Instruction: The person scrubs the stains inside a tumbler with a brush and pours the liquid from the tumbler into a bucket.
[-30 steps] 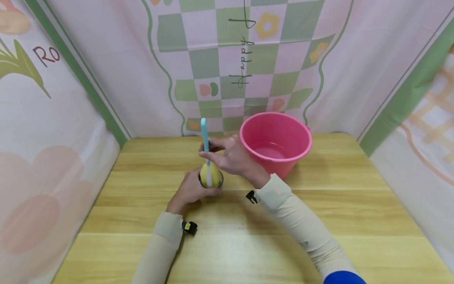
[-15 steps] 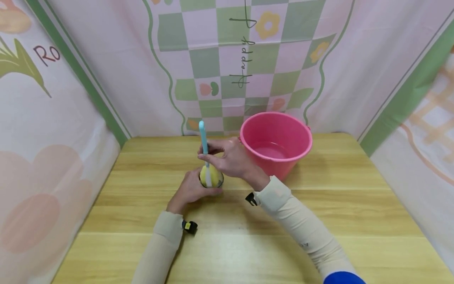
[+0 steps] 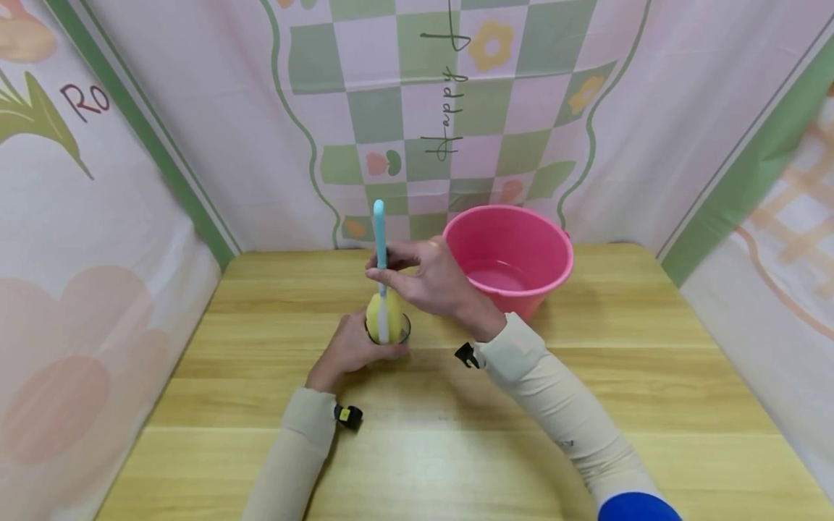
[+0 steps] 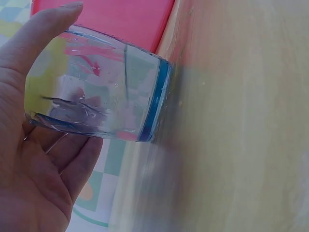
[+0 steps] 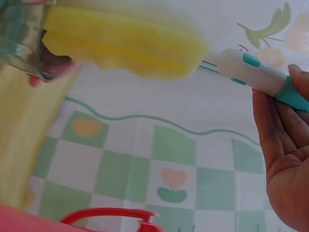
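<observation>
A clear glass [image 4: 111, 87] with a blue-tinted base is gripped round its side by the left hand [image 3: 355, 344], close above the wooden table. Between thumb and fingers, the right hand [image 3: 436, 278] pinches the teal and white handle [image 3: 380, 231] of a sponge brush. The yellow sponge head [image 3: 386, 318] stands partly in the glass mouth; in the right wrist view much of the sponge [image 5: 130, 41] shows outside the rim. Droplets cling to the glass wall in the left wrist view.
A pink bucket [image 3: 508, 289] with liquid at its bottom stands behind and right of the hands, close to the right forearm. Its red handle [image 5: 111, 211] shows in the right wrist view. Patterned curtains [image 3: 260, 181] hang round the wooden table [image 3: 586, 391].
After dipping slightly, the right hand and brush have risen, and more of the yellow sponge shows above the glass. The handle stands more upright than half a second ago. The left hand has stayed in place.
</observation>
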Tool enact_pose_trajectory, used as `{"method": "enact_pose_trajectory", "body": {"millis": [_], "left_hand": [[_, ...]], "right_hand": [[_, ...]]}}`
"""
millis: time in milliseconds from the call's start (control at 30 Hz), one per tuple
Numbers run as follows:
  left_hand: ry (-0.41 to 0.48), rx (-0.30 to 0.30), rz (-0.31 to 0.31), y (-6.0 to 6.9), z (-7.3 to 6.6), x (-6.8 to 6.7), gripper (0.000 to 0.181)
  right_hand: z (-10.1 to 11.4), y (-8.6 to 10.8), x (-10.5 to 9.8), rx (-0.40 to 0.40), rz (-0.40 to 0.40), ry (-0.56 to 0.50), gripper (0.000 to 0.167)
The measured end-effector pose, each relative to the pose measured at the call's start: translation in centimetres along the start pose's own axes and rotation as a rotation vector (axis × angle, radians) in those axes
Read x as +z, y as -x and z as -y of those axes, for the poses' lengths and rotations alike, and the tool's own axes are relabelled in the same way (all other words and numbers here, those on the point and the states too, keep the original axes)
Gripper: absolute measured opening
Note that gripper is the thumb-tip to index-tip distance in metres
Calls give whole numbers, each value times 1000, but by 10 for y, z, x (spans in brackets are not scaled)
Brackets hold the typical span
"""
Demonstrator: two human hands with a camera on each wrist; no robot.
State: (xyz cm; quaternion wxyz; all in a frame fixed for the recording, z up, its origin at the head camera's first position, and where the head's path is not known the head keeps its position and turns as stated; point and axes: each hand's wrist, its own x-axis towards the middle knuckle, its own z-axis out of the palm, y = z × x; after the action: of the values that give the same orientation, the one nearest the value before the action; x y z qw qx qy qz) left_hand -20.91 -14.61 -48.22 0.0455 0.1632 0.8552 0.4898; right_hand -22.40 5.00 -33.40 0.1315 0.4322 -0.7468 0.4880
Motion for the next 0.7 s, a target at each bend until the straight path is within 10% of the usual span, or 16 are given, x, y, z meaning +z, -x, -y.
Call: {"method": "enact_pose_trajectory", "body": {"millis": [700], "left_hand": [[-48,30,-3,-2,1,0,63]], "right_hand": [[-16,15,11,34,69,58,7]]}}
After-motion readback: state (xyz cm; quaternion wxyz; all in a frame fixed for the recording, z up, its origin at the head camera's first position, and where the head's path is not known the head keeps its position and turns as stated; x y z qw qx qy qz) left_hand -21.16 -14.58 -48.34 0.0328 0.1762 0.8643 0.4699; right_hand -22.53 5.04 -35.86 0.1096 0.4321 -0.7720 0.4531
